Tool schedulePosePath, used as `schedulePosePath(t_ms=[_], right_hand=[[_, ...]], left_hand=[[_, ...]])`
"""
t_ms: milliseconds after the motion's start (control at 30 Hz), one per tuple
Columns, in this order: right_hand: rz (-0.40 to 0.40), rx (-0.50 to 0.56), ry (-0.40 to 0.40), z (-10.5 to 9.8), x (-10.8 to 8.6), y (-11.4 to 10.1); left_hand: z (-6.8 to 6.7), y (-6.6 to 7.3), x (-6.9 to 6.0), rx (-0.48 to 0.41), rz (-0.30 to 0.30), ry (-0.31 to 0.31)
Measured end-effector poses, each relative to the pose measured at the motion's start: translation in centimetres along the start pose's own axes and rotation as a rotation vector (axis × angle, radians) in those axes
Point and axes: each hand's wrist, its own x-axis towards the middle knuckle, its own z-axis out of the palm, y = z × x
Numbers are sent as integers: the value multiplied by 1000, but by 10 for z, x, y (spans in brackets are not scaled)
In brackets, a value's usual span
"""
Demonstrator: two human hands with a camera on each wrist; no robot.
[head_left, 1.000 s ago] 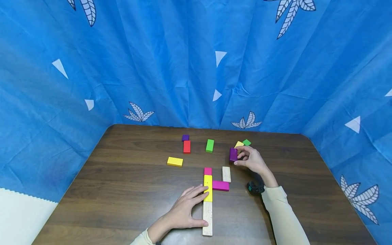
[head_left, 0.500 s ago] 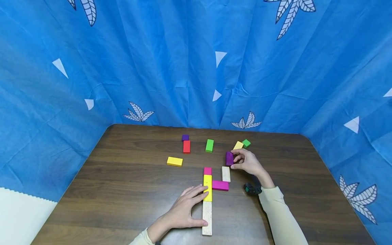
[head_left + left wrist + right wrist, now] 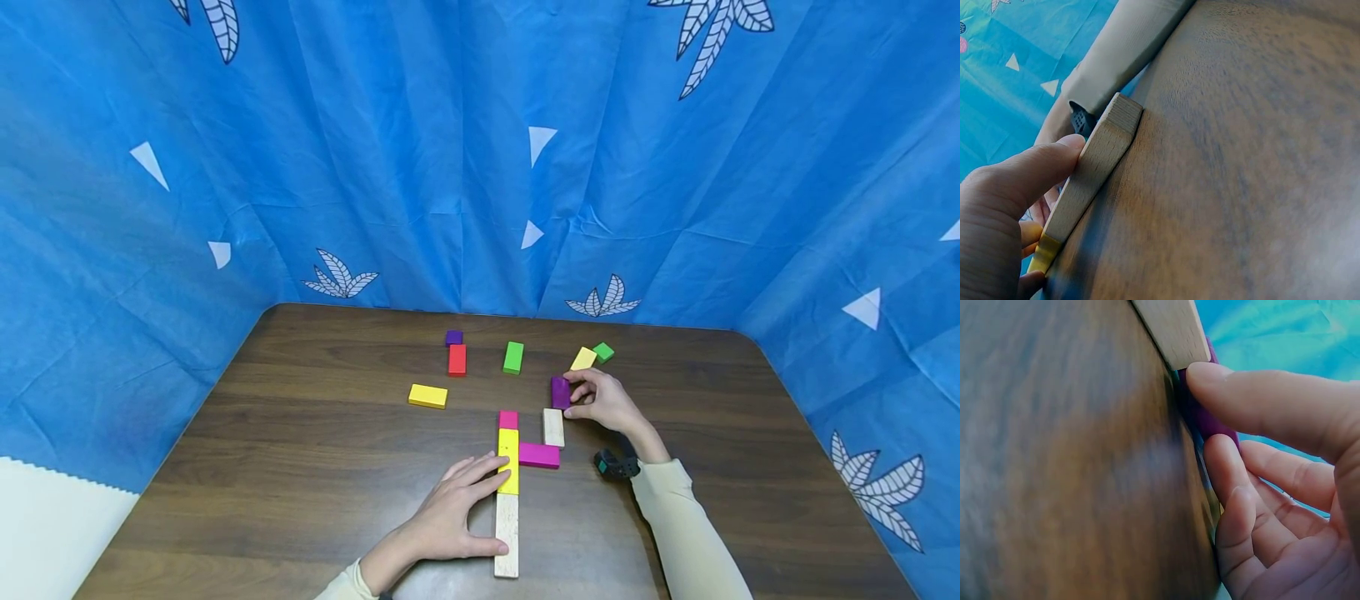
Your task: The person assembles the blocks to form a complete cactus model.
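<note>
My right hand (image 3: 606, 404) pinches a purple block (image 3: 560, 392) between thumb and fingers. The block's near end meets the far end of a short pale wooden block (image 3: 553, 427); in the right wrist view the thumb covers part of that joint. A magenta block (image 3: 539, 455) lies crosswise below, against a yellow block (image 3: 508, 461). A pink block (image 3: 508, 419) tops this yellow one, and a long pale wooden block (image 3: 507, 536) continues it toward me. My left hand (image 3: 456, 512) is spread, fingertips on the yellow block and thumb on the long wooden block (image 3: 1088, 169).
Beyond the row lie a red block (image 3: 457, 360), an indigo block (image 3: 453, 337), a green block (image 3: 513, 357) and another yellow block (image 3: 428, 396). A pale yellow block (image 3: 584, 358) and a smaller green block (image 3: 603, 352) sit past my right hand. Blue curtains (image 3: 480, 167) surround the table.
My right hand has brought the purple block toward me and slightly left, up to the short wooden block's far end. The left hand has stayed in place.
</note>
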Motion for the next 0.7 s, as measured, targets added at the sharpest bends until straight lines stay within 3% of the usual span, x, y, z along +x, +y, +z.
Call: schedulePosePath(t_ms=[500, 700], right_hand=[[9, -33, 0, 4, 0, 0], [-30, -22, -16, 3, 0, 2]], left_hand=[[-1, 0, 0, 5, -4, -1], [-2, 1, 0, 1, -10, -11]])
